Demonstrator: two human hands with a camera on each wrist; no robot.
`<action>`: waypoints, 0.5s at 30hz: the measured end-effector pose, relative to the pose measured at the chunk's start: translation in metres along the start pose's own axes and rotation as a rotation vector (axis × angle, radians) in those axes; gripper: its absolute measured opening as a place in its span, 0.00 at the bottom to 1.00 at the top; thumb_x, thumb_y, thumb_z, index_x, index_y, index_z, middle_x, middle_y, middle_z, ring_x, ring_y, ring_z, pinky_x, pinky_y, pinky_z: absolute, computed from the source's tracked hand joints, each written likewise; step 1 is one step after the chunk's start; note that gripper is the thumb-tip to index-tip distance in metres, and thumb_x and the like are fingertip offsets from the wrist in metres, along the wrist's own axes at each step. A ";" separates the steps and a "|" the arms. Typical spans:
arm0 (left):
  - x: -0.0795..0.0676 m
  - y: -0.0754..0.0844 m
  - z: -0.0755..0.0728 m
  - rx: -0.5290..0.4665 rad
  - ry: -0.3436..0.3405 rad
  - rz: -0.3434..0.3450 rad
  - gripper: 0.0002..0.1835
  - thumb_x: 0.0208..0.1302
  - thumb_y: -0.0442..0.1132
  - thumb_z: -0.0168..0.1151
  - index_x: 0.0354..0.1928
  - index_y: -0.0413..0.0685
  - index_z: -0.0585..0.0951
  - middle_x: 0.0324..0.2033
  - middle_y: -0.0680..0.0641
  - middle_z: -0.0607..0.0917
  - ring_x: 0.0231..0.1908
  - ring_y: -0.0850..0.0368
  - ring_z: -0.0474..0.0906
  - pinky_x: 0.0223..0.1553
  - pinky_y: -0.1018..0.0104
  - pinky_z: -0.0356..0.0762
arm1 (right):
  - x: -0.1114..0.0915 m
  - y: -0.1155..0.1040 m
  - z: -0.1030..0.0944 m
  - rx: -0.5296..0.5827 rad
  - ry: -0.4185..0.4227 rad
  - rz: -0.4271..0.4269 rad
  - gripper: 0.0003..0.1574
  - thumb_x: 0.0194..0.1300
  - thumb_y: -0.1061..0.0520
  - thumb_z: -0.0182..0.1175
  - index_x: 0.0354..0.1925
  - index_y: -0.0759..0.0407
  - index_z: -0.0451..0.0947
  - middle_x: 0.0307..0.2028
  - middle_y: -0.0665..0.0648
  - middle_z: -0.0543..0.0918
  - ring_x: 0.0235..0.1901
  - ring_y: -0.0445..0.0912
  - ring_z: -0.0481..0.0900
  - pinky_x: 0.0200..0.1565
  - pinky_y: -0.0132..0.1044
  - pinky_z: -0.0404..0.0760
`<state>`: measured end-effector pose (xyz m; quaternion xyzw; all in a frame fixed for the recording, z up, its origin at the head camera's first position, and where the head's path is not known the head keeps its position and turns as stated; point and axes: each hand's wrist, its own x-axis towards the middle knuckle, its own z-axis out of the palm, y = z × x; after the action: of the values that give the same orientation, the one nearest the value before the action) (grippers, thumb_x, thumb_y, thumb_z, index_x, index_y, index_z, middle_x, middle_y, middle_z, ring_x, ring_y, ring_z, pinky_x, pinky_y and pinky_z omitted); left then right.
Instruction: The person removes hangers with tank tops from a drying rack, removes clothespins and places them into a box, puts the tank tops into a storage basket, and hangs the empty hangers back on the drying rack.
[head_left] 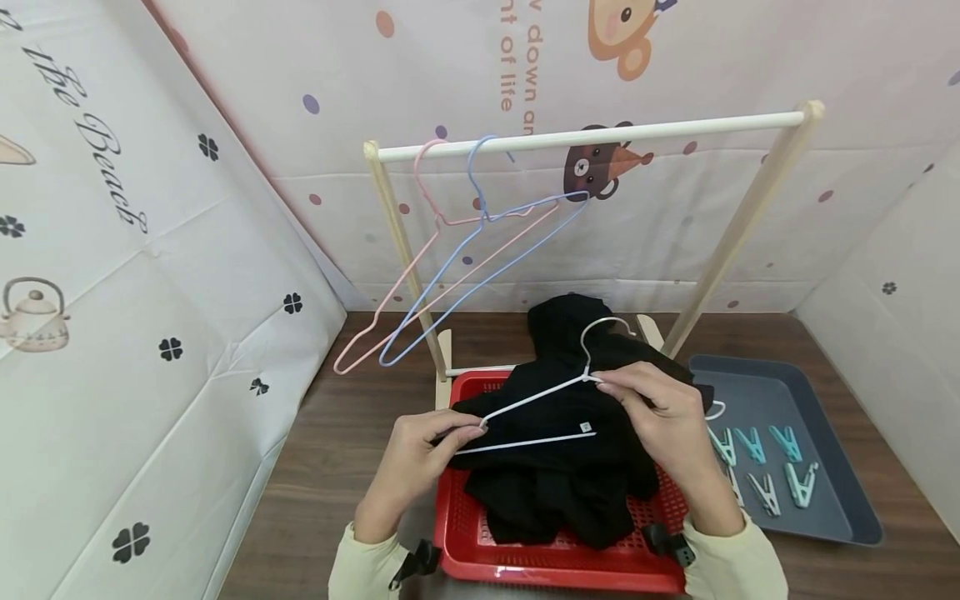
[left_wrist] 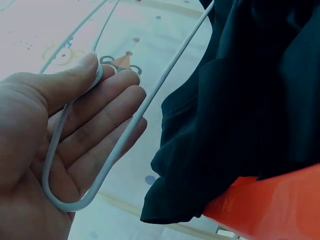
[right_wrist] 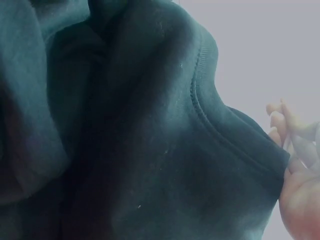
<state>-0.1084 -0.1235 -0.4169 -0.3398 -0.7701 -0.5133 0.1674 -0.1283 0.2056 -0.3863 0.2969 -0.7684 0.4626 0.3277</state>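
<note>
A white wire hanger (head_left: 536,398) with a bare metal hook is held over a black garment (head_left: 555,492). Thumb and fingers of my left hand (head_left: 420,454) pinch its left arm; the rounded end of the hanger (left_wrist: 100,182) crosses the palm in the left wrist view. My right hand (head_left: 663,412) pinches near the hook's base; in the right wrist view its fingers meet the hemmed edge of the garment (right_wrist: 215,125). Part of the hanger's right side is hidden by the black cloth. A white looped end (head_left: 717,410) shows at the cloth's right.
The garment lies over a red basket (head_left: 540,573). Behind stands a rack with a white rail (head_left: 675,127), bearing a pink hanger (head_left: 375,321) and a blue hanger (head_left: 442,279). At right, a grey tray (head_left: 832,508) holds several clothespins (head_left: 801,485).
</note>
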 end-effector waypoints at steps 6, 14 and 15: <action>0.000 0.002 0.000 0.053 -0.025 -0.012 0.11 0.61 0.25 0.76 0.45 0.40 0.92 0.40 0.48 0.93 0.36 0.58 0.89 0.42 0.71 0.85 | 0.000 0.000 0.002 -0.016 0.009 0.011 0.28 0.48 0.84 0.73 0.43 0.61 0.92 0.38 0.55 0.90 0.42 0.38 0.85 0.43 0.22 0.78; -0.003 -0.002 0.001 0.135 -0.012 0.008 0.10 0.60 0.24 0.76 0.42 0.43 0.92 0.36 0.50 0.92 0.34 0.62 0.88 0.41 0.73 0.85 | -0.001 -0.002 -0.001 -0.061 -0.038 0.047 0.25 0.53 0.79 0.75 0.47 0.59 0.92 0.42 0.52 0.91 0.45 0.40 0.86 0.48 0.23 0.78; -0.003 -0.003 0.000 0.141 -0.008 0.024 0.11 0.60 0.24 0.76 0.42 0.43 0.92 0.36 0.50 0.92 0.34 0.62 0.88 0.40 0.72 0.85 | -0.002 -0.001 -0.004 -0.083 -0.051 0.061 0.25 0.54 0.77 0.76 0.48 0.59 0.92 0.43 0.51 0.91 0.47 0.39 0.85 0.51 0.23 0.78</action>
<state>-0.1081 -0.1253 -0.4209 -0.3383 -0.8008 -0.4546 0.1941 -0.1260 0.2088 -0.3860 0.2711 -0.8037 0.4324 0.3060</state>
